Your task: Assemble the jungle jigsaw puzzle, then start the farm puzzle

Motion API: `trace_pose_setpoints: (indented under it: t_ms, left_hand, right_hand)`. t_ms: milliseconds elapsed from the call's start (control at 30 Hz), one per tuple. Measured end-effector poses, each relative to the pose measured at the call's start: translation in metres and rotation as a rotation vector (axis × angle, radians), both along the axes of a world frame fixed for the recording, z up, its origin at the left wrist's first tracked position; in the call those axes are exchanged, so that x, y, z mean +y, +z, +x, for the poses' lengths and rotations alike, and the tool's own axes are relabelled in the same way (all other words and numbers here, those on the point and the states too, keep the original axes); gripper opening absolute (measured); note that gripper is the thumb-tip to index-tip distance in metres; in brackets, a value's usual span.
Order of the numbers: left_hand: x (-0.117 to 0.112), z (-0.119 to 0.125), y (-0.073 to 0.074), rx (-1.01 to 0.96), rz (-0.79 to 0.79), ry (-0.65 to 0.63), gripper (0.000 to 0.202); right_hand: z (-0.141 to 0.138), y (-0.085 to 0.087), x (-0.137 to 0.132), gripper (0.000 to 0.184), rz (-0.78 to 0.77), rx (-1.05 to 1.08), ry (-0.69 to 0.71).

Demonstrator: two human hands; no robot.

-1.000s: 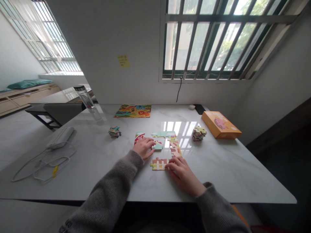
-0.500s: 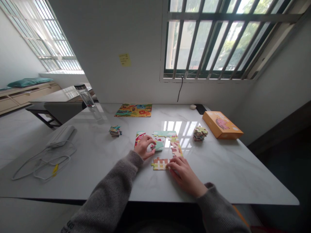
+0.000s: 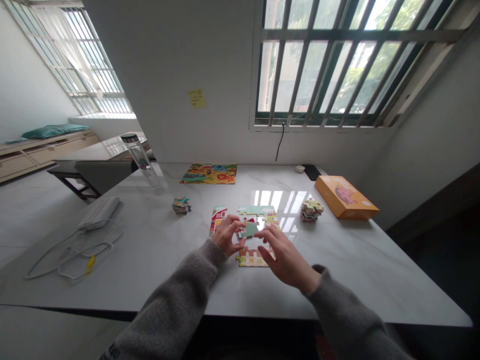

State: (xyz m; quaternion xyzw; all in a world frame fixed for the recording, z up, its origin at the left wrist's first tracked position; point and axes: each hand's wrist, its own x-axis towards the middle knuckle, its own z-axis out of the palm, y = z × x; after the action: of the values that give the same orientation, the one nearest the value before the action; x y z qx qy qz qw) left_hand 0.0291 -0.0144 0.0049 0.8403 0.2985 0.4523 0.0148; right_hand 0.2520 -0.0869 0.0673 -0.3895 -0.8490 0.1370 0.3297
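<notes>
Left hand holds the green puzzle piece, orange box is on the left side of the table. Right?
Box side is wrong: the head view shows the orange box on the right side of the table. The left hand does hold the green puzzle piece.

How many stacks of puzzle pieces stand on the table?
2: the left stack, in front of the animal picture, and the right stack, beside the orange box.

yellow note (image 3: 197,99): writing illegible | orange box (image 3: 347,197): lettering illegible
</notes>
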Motion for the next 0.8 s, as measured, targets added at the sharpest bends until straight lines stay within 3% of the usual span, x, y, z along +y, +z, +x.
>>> trace_pose_setpoints:
  t_ms: [100,233,433,567,700,800]
  left_hand:
    - [-0.001,0.001,0.000,0.007,0.000,-0.017,0.038]
    - [-0.002,0.002,-0.002,0.016,-0.028,-0.042,0.038]
    - [-0.001,0.002,-0.007,0.085,-0.092,-0.035,0.036]
    - [0.001,0.000,-0.007,0.069,-0.095,-0.015,0.028]
    - [0.001,-0.001,-0.004,0.053,-0.058,0.021,0.024]
    - [-0.001,-0.001,-0.001,0.067,-0.055,0.006,0.029]
  right_hand:
    - [-0.004,0.000,0.030,0.028,0.008,0.063,-0.035]
    - [-0.014,-0.021,0.057,0.036,-0.042,0.148,-0.095]
    - [-0.023,-0.047,0.057,0.041,-0.302,0.373,0.014]
    - [-0.021,-0.050,0.058,0.037,-0.467,0.500,0.035]
    - [-0.020,-0.050,0.061,0.026,-0.508,0.651,-0.025]
    - [-0.021,-0.049,0.062,0.033,-0.640,0.814,-0.052]
